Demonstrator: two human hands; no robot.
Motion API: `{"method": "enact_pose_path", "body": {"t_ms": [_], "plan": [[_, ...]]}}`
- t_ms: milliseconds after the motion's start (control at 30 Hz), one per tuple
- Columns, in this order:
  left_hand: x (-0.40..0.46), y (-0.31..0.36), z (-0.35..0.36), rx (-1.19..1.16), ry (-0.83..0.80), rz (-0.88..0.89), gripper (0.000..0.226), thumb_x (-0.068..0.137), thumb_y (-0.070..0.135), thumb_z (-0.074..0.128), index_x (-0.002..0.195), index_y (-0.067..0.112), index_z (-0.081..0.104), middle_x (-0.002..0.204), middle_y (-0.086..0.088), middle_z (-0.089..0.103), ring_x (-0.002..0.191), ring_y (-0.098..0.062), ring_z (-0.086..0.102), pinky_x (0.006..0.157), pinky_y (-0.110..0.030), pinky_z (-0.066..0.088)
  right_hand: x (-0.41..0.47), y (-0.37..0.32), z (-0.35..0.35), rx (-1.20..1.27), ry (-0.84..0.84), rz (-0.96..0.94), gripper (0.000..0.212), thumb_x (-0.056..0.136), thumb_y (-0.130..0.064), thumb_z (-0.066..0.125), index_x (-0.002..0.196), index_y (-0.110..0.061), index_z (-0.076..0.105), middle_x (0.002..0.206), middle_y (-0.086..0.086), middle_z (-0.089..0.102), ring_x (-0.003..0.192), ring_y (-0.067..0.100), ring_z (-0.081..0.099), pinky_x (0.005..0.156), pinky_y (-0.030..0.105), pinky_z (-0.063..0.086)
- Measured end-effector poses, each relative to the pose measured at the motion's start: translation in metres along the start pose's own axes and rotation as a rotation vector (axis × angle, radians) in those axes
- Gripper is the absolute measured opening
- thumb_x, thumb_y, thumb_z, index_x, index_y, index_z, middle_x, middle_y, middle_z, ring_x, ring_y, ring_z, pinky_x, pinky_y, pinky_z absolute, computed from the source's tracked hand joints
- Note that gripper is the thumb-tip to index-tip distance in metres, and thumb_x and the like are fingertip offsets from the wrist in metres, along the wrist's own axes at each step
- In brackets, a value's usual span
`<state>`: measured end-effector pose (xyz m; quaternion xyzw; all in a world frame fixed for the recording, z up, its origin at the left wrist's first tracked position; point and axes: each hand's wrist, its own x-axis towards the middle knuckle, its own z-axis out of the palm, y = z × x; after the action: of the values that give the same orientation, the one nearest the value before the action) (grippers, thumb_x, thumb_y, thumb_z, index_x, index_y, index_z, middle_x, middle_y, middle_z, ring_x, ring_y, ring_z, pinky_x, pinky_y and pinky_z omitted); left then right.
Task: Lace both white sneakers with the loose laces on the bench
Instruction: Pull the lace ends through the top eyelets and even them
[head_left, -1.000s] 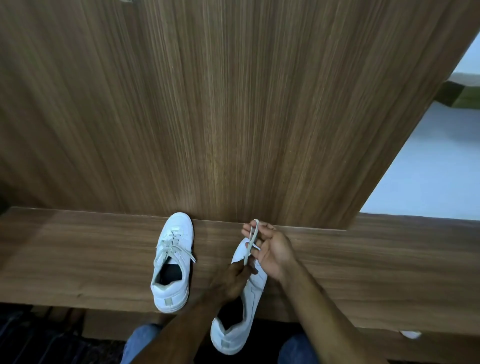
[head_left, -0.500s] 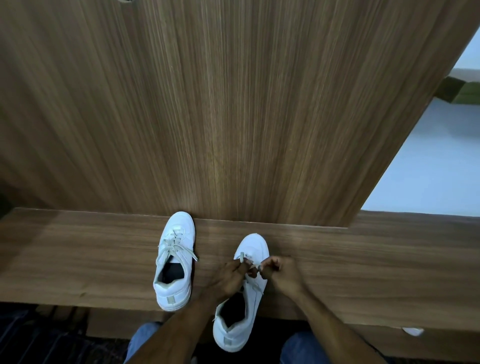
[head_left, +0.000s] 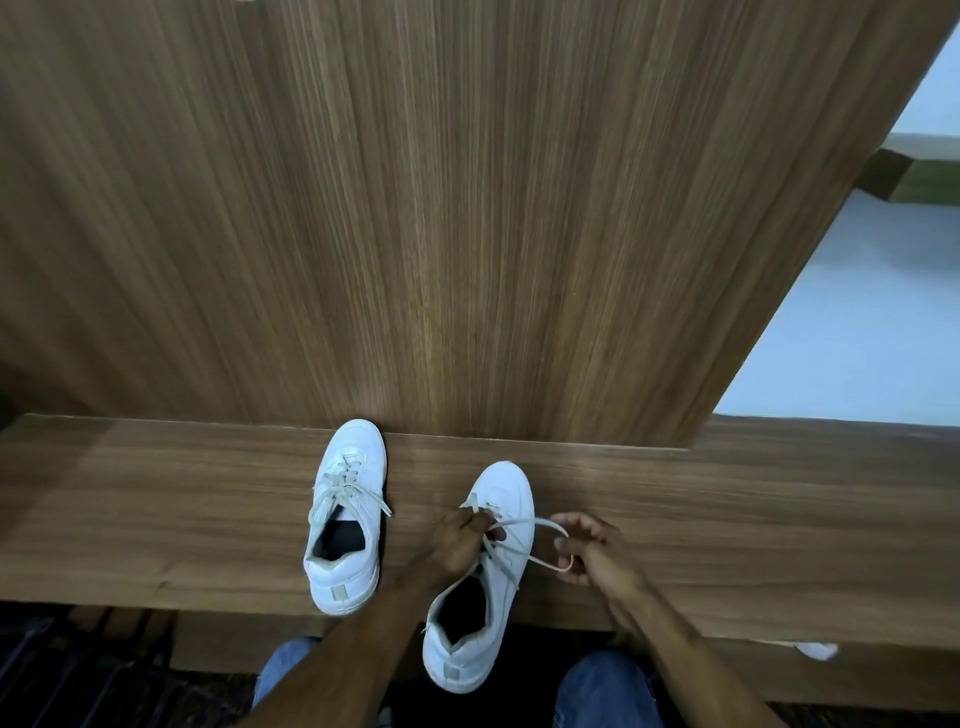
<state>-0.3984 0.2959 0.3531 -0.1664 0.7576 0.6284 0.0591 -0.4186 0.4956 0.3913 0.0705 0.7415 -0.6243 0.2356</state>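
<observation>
- Where the wood-grain bench (head_left: 156, 519) meets a tall panel (head_left: 415, 208) of matching vertical grain, two white sneakers are set with toes toward the panel.
- A pale wall (head_left: 857, 322) is seen to the right of the panel; a green-and-dark edge (head_left: 914, 182) is visible at the upper right, too small to be identified.
- Dark flooring (head_left: 78, 675) is seen below the bench's front edge, with blue-jeaned knees (head_left: 602, 691) at the bottom of the view.
- The left sneaker (head_left: 345, 519) is laced, its lace ends lying loose over the sides; it rests fully on the bench.
- The right sneaker (head_left: 480, 577) is only partly laced; its heel overhangs the bench's front edge.
- The left hand (head_left: 460, 540) is curled at the eyelets of the right sneaker, pinching the lace (head_left: 540, 522).
- The right hand (head_left: 592, 553) is held just right of that shoe, fingers curled round a loop of the same lace drawn out sideways.
- A small white object (head_left: 815, 649) is noted at the bench's lower right edge; it cannot be identified.
- Grey heel tabs are seen on both shoes; no writing can be read.
</observation>
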Motion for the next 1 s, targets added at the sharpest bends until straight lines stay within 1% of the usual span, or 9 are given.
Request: {"method": "enact_pose_path", "body": {"t_ms": [133, 233, 300, 367, 567, 700, 800, 900, 1000], "plan": [[-0.001, 0.000, -0.004, 0.045, -0.020, -0.020, 0.042, 0.097, 0.023, 0.047, 0.064, 0.027, 0.074, 0.080, 0.001, 0.074, 0.086, -0.020, 0.067, 0.083, -0.039, 0.051, -0.001, 0.001, 0.009, -0.455, -0.108, -0.240, 0.009, 0.089, -0.040, 0.064, 0.095, -0.034, 0.066, 0.089, -0.003, 0.072, 0.076, 0.009, 0.066, 0.069, 0.030, 0.052], [-0.003, 0.005, -0.005, 0.090, -0.023, -0.008, 0.043, 0.098, 0.021, 0.044, 0.066, 0.025, 0.072, 0.086, -0.003, 0.073, 0.084, -0.020, 0.065, 0.082, -0.039, 0.049, 0.005, 0.004, 0.019, -0.728, -0.103, -0.327, 0.048, 0.084, -0.073, 0.037, 0.075, -0.032, 0.062, 0.068, -0.005, 0.066, 0.062, 0.004, 0.060, 0.062, 0.030, 0.047], [-0.004, 0.007, -0.005, 0.104, -0.015, -0.002, 0.042, 0.099, 0.018, 0.041, 0.069, 0.025, 0.070, 0.084, -0.003, 0.070, 0.084, -0.019, 0.062, 0.082, -0.035, 0.046, 0.009, 0.003, 0.029, -0.780, -0.091, -0.330, 0.048, 0.084, -0.066, 0.035, 0.075, -0.027, 0.061, 0.065, -0.004, 0.062, 0.064, 0.010, 0.060, 0.064, 0.036, 0.049], [-0.006, 0.010, -0.004, 0.089, -0.005, -0.014, 0.042, 0.099, 0.014, 0.040, 0.070, 0.024, 0.069, 0.080, 0.003, 0.067, 0.083, -0.017, 0.060, 0.081, -0.031, 0.044, 0.005, 0.001, 0.037, -0.825, -0.140, -0.326, 0.026, 0.083, -0.048, 0.043, 0.085, -0.038, 0.067, 0.074, -0.006, 0.067, 0.071, 0.011, 0.063, 0.067, 0.035, 0.052], [-0.008, 0.014, -0.003, 0.063, 0.013, -0.018, 0.039, 0.098, 0.010, 0.040, 0.074, 0.017, 0.070, 0.076, 0.005, 0.064, 0.078, -0.014, 0.058, 0.071, -0.025, 0.042, -0.003, 0.009, 0.038, -0.639, -0.313, -0.260, 0.043, 0.081, -0.018, 0.044, 0.111, -0.038, 0.068, 0.106, -0.011, 0.071, 0.097, 0.008, 0.066, 0.087, 0.040, 0.054], [-0.009, 0.019, -0.002, 0.028, 0.012, -0.061, 0.033, 0.098, 0.009, 0.041, 0.081, 0.012, 0.070, 0.087, -0.002, 0.066, 0.082, -0.014, 0.059, 0.073, -0.025, 0.043, -0.014, -0.005, 0.038, -0.599, -0.394, -0.205, 0.054, 0.092, -0.007, 0.038, 0.137, -0.036, 0.050, 0.129, -0.014, 0.055, 0.115, 0.006, 0.054, 0.082, 0.018, 0.051], [-0.010, 0.023, -0.003, 0.023, 0.028, -0.106, 0.026, 0.097, 0.011, 0.046, 0.087, 0.006, 0.069, 0.091, -0.009, 0.065, 0.082, -0.021, 0.060, 0.071, -0.027, 0.044, -0.016, -0.010, 0.046, -0.671, -0.400, -0.268, 0.032, 0.100, -0.037, 0.042, 0.130, -0.042, 0.051, 0.129, -0.019, 0.054, 0.119, 0.004, 0.052, 0.093, 0.017, 0.044], [-0.015, 0.029, -0.006, 0.047, 0.036, -0.153, 0.025, 0.096, 0.014, 0.048, 0.099, -0.004, 0.065, 0.085, -0.014, 0.062, 0.063, -0.017, 0.056, 0.054, -0.021, 0.043, 0.012, 0.013, 0.053, -0.854, -0.316, -0.324, 0.060, 0.080, -0.085, 0.020, 0.117, -0.050, 0.052, 0.117, -0.009, 0.066, 0.106, 0.013, 0.063, 0.089, 0.039, 0.053], [-0.022, 0.038, -0.005, 0.055, 0.042, -0.120, 0.020, 0.096, 0.009, 0.046, 0.092, -0.004, 0.062, 0.075, -0.011, 0.058, 0.058, -0.013, 0.052, 0.048, -0.015, 0.042, 0.007, 0.004, 0.065, -0.993, -0.139, -0.418, 0.037, 0.090, -0.059, 0.036, 0.114, -0.040, 0.058, 0.106, -0.002, 0.070, 0.097, 0.021, 0.066, 0.079, 0.038, 0.053]]}}
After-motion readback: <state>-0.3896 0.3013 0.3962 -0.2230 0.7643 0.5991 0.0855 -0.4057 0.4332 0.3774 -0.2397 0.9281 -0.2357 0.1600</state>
